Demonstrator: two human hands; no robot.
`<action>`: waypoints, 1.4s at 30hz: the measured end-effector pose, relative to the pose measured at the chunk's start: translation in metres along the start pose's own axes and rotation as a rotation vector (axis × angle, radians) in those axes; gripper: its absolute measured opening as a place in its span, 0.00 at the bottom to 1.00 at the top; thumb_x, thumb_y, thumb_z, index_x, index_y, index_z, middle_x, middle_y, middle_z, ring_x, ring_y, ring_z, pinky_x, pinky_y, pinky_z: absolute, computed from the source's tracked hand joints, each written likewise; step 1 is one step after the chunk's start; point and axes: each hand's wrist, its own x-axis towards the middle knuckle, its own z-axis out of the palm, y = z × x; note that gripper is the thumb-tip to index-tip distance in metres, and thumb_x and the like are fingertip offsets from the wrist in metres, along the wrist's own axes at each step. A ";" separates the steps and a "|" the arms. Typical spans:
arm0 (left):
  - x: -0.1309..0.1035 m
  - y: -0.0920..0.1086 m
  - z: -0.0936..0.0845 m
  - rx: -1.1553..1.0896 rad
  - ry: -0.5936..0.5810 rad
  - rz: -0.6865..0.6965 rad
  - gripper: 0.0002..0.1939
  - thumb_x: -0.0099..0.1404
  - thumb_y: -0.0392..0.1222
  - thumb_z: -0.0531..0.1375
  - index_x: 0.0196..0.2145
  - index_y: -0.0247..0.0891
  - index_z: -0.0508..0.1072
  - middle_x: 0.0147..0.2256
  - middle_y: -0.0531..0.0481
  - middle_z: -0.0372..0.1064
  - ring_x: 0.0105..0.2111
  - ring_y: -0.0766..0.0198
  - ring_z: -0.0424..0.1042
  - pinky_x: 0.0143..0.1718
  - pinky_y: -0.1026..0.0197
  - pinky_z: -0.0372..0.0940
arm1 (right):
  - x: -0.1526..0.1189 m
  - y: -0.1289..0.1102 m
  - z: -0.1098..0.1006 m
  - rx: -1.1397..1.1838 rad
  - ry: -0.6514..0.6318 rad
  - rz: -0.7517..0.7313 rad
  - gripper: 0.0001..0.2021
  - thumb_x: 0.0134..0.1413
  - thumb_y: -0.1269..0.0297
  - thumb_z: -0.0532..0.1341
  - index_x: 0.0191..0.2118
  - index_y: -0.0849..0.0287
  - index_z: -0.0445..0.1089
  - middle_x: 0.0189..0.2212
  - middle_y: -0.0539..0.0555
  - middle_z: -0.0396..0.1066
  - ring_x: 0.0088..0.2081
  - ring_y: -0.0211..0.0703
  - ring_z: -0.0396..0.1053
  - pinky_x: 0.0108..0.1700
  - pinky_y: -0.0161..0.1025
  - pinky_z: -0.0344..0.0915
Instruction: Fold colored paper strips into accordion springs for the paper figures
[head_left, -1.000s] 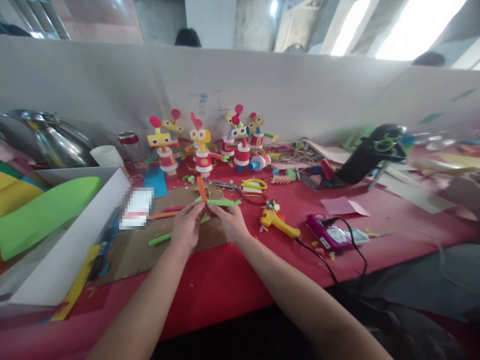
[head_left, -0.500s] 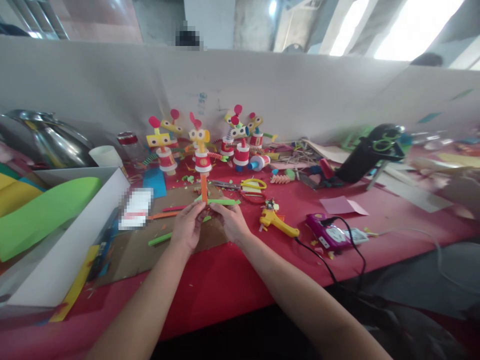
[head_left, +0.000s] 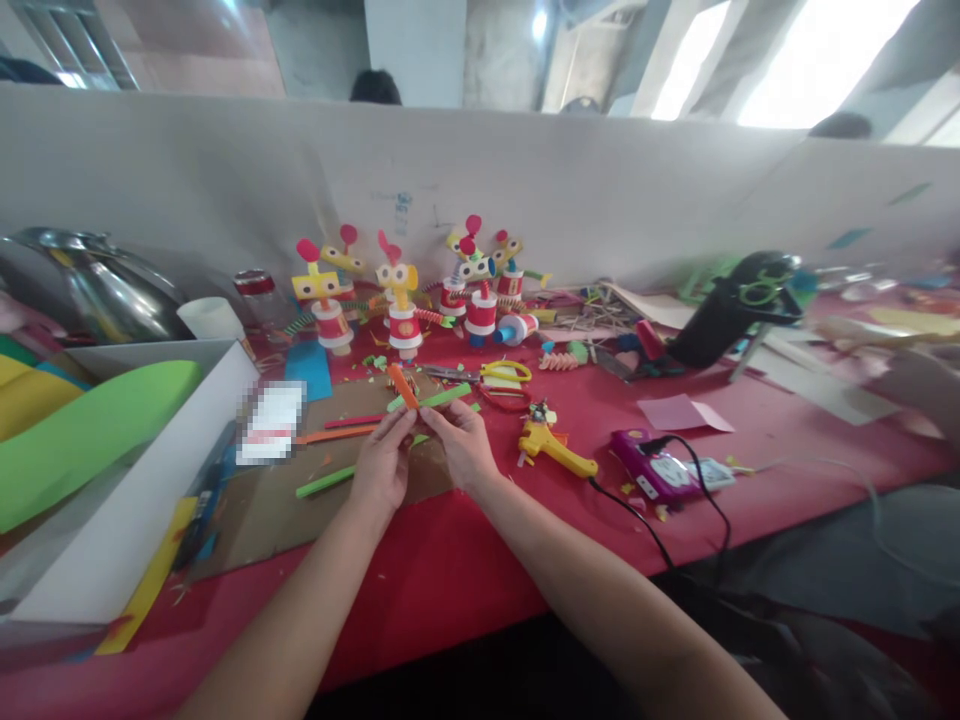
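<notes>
The fingertips of the left hand (head_left: pixel 385 458) and right hand (head_left: pixel 466 445) are pinched almost together, with no open gap visible at either thumb. Between them they hold a narrow orange paper strip (head_left: pixel 403 386) and a light green paper strip (head_left: pixel 450 396), flat and smooth, which meet at the fingertips above the cardboard sheet (head_left: pixel 262 520). How the two are joined is hidden by the fingers.

Half a second earlier the orange one stood upright and the green one lay nearly level; now the orange leans to the left and the green slants up to the right.

On the dull brown cardboard lie a folded-looking green piece (head_left: pixel 325 482) and a thin orange length (head_left: pixel 341 434). Just beyond are scissors (head_left: pixel 510 372) with yellow loop handles. To the right, a yellow plastic glue gun (head_left: pixel 559 452) rests on the red tabletop (head_left: pixel 450 570), near a glossy purple power socket (head_left: pixel 651 468). Farther back stand paper-cup figures (head_left: pixel 405 326) with pleated, springy arms, round eyes and red paper discs. At the left are a white box (head_left: pixel 139 500) of coloured sheets and a shiny, rounded steel jug (head_left: pixel 120 292).
</notes>
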 end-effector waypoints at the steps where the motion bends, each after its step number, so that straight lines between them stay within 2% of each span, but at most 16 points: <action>1: 0.000 0.000 0.000 0.001 0.007 -0.007 0.11 0.45 0.33 0.70 0.30 0.38 0.78 0.31 0.53 0.77 0.31 0.70 0.73 0.38 0.66 0.62 | 0.000 0.000 0.000 0.002 -0.001 -0.007 0.08 0.42 0.63 0.67 0.27 0.59 0.69 0.25 0.49 0.73 0.28 0.39 0.70 0.37 0.40 0.69; 7: -0.002 -0.003 -0.001 -0.003 0.040 -0.048 0.13 0.45 0.33 0.70 0.31 0.38 0.78 0.31 0.53 0.77 0.30 0.71 0.72 0.31 0.68 0.61 | -0.001 0.002 -0.001 0.000 0.017 -0.021 0.06 0.44 0.64 0.66 0.28 0.58 0.69 0.26 0.48 0.72 0.28 0.37 0.70 0.37 0.39 0.68; 13: -0.002 -0.006 -0.001 0.037 0.046 -0.006 0.14 0.45 0.34 0.70 0.33 0.39 0.78 0.33 0.52 0.77 0.32 0.69 0.72 0.35 0.66 0.62 | -0.002 0.005 -0.001 -0.064 0.045 -0.051 0.07 0.45 0.62 0.64 0.31 0.58 0.68 0.29 0.49 0.72 0.32 0.38 0.69 0.40 0.37 0.67; 19: -0.002 0.000 0.003 0.062 -0.036 -0.019 0.11 0.44 0.34 0.70 0.29 0.39 0.77 0.30 0.53 0.76 0.31 0.69 0.72 0.37 0.66 0.62 | 0.001 0.003 -0.002 -0.119 0.073 -0.066 0.07 0.44 0.62 0.64 0.30 0.58 0.67 0.26 0.48 0.69 0.29 0.36 0.65 0.35 0.35 0.64; 23: -0.003 0.012 0.004 0.186 -0.140 -0.016 0.11 0.43 0.36 0.70 0.29 0.38 0.77 0.28 0.52 0.75 0.31 0.67 0.71 0.37 0.64 0.62 | 0.004 -0.004 -0.004 -0.208 0.051 -0.075 0.07 0.41 0.64 0.64 0.28 0.58 0.67 0.23 0.47 0.67 0.27 0.35 0.63 0.32 0.33 0.61; 28: -0.004 0.026 0.001 0.470 -0.117 0.002 0.11 0.45 0.44 0.70 0.27 0.36 0.78 0.24 0.51 0.72 0.25 0.68 0.67 0.30 0.64 0.60 | 0.006 -0.011 -0.007 -0.316 -0.053 -0.061 0.04 0.42 0.67 0.62 0.26 0.59 0.66 0.22 0.46 0.66 0.25 0.35 0.63 0.30 0.33 0.59; 32: -0.004 0.031 0.001 0.397 -0.137 -0.035 0.12 0.44 0.43 0.70 0.27 0.34 0.78 0.26 0.48 0.74 0.27 0.66 0.70 0.35 0.63 0.64 | 0.007 -0.014 -0.010 -0.319 -0.080 -0.019 0.05 0.42 0.65 0.63 0.26 0.60 0.68 0.22 0.46 0.66 0.26 0.34 0.62 0.31 0.33 0.59; 36: -0.004 0.031 0.003 0.362 -0.088 -0.057 0.12 0.42 0.41 0.71 0.25 0.33 0.78 0.25 0.48 0.74 0.26 0.65 0.71 0.36 0.61 0.65 | 0.008 -0.015 -0.012 -0.311 -0.087 0.030 0.07 0.41 0.64 0.66 0.25 0.60 0.68 0.21 0.45 0.66 0.25 0.34 0.62 0.30 0.33 0.58; 42: -0.003 0.023 0.002 0.309 -0.056 0.013 0.12 0.42 0.41 0.71 0.24 0.33 0.77 0.24 0.49 0.73 0.25 0.66 0.71 0.35 0.61 0.66 | 0.008 -0.014 -0.010 -0.098 -0.072 0.150 0.08 0.40 0.64 0.67 0.24 0.60 0.69 0.21 0.46 0.68 0.26 0.33 0.65 0.33 0.33 0.60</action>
